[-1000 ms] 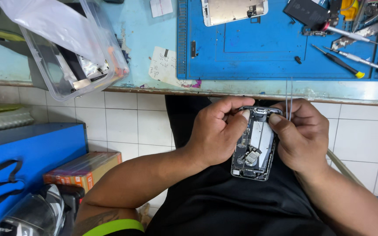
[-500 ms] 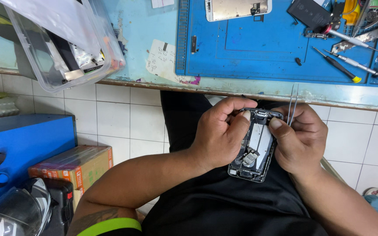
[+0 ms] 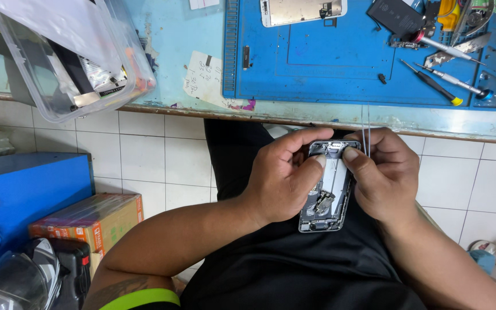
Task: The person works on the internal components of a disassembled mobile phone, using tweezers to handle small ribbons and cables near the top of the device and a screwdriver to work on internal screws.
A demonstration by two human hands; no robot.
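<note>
The opened phone shell [image 3: 328, 186] sits in the lap, just below the bench edge [image 3: 317, 121]. Left hand [image 3: 282, 178] grips its side, and the right hand [image 3: 383, 175] pinches thin tweezers [image 3: 365, 129] at its top, I think. One slip there could gouge a connector. Compared with a second ago, both thumbs sit closer together at the top.

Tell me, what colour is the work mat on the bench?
Blue work mat, clearest in the head view.
</note>
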